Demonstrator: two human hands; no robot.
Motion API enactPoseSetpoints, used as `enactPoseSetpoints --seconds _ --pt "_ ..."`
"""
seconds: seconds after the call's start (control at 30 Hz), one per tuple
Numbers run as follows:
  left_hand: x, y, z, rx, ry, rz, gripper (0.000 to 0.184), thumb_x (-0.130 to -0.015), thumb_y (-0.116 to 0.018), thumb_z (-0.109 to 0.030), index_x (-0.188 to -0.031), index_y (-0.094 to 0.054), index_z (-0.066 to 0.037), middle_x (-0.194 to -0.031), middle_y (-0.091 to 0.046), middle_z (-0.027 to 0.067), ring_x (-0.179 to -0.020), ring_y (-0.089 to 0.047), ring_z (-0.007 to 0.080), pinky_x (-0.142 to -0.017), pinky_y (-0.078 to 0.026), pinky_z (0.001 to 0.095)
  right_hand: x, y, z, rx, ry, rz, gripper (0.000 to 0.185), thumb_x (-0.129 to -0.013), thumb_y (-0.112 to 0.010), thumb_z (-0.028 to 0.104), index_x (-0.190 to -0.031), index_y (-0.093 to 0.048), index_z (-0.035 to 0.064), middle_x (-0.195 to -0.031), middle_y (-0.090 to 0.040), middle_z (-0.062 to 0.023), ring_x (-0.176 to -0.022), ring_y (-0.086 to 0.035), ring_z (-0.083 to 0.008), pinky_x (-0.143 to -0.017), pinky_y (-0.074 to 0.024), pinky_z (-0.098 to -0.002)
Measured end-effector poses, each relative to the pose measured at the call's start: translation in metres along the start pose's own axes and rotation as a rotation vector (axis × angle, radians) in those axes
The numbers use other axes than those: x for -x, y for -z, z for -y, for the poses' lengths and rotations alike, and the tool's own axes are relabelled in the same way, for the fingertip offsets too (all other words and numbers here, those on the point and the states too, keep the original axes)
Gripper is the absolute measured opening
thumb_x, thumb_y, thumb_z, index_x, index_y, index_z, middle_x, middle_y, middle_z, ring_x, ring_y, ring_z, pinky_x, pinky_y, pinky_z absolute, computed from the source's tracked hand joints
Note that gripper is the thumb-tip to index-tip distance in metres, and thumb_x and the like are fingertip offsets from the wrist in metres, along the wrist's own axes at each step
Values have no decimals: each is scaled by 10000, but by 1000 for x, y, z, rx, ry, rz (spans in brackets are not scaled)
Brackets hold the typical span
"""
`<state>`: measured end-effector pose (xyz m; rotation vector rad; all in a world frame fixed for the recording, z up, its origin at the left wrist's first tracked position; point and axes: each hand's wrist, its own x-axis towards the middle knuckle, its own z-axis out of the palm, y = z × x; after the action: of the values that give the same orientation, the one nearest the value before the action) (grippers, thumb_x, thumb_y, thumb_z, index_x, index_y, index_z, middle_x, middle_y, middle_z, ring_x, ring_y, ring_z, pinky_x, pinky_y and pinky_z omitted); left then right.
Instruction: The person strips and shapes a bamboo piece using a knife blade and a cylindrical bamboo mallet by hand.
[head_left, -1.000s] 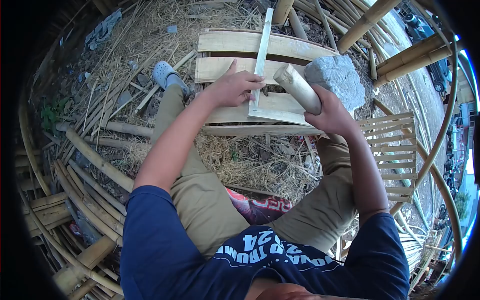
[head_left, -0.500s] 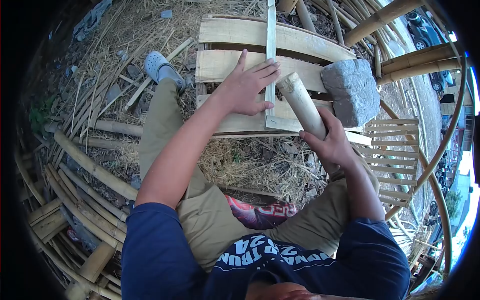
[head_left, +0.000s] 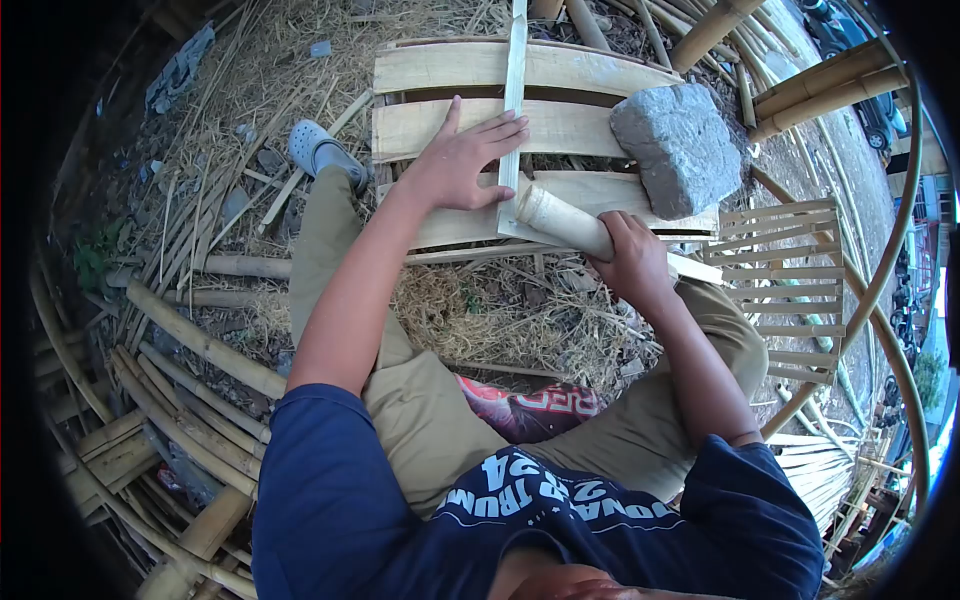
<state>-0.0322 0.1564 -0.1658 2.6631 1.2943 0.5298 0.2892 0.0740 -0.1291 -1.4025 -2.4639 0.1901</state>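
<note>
My left hand [head_left: 462, 158] lies with fingers spread over a thin pale wooden strip [head_left: 515, 75] and the slats beneath it. The strip runs crosswise over a platform of wide pale wooden slats [head_left: 445, 68]. In my right hand [head_left: 638, 262] is a thick, round, pale stick [head_left: 566, 224], fingers wrapped around its near end. Its far end is over the strip's near end, close to my left thumb; whether it touches the strip I cannot tell.
A big grey stone [head_left: 680, 150] rests on the platform's right side. Beyond it lies a small slatted rack [head_left: 785, 275]. Bamboo poles [head_left: 205, 350] are at the left, and straw [head_left: 450, 320] covers the ground between my legs. A patterned red sack [head_left: 530, 408] lies below me.
The stick has swung lower and flatter, its far end now at the strip's near end. My left hand stays on the strip. The whole view has shifted slightly.
</note>
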Motion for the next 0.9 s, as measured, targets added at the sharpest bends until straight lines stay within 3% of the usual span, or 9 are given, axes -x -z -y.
enactPoseSetpoints --seconds 0.1,0.27,0.37,0.6,0.7,0.83,0.9 --pt "-2 3 -5 -29 -3 4 890 -860 -753 -562 -1622 -456 -210 -1706 -410 -21 -1593 -332 167 -1291 -32 732 -1 9 -8 28 5 87 487 -758 -874 201 -1148 -612 75 -1027 -708 -102 -965 -709 -330 -780 -580 -483" --pt "-2 -1 -9 -50 -14 9 888 -890 -710 -554 -1655 -406 -220 -1723 -385 -1 -1600 -329 221 -1290 -11 716 -1 12 -17 111 72 30 420 -758 -840 164 -1067 -568 83 -941 -698 -87 -968 -717 -316 -771 -585 -475" --pt "-4 1 -9 -109 17 39 862 -900 -717 -560 -1641 -429 -225 -1721 -386 -10 -1601 -323 188 -1274 30 740 -10 5 -36 138 176 -94 438 -763 -864 208 -1064 -572 79 -923 -708 -91 -961 -720 -327 -772 -581 -489" --pt "-15 -1 -9 -56 103 115 873 -899 -741 -521 -1661 -392 -274 -1760 -303 -49 -1640 -230 211 -1243 65 770 -20 4 -43 33 -105 37 552 -700 -962 312 -1060 -616 78 -1000 -772 -144 -1034 -744 -362 -823 -587 -498" --pt "-18 -5 1 -22 84 103 892 -889 -753 -521 -1664 -385 -278 -1766 -285 -55 -1644 -219 224 -1244 67 765 -16 1 -43 21 -143 11 564 -701 -960 313 -1076 -612 75 -985 -769 -141 -1031 -743 -363 -827 -586 -500" --pt "-16 -13 2 -23 117 84 898 -889 -764 -525 -1664 -388 -269 -1777 -256 -51 -1648 -202 224 -1246 77 756 -5 -17 -48 4 -55 -212 581 -730 -942 316 -1111 -584 62 -1031 -740 -154 -1009 -724 -393 -847 -566 -519" --pt "-16 -19 -4 -28 171 72 888 -901 -759 -515 -1666 -382 -267 -1776 -258 -52 -1649 -196 218 -1248 84 748 7 -17 -47 18 -130 -198 618 -728 -943 328 -1175 -602 70 -1052 -741 -148 -1008 -724 -395 -858 -567 -514"
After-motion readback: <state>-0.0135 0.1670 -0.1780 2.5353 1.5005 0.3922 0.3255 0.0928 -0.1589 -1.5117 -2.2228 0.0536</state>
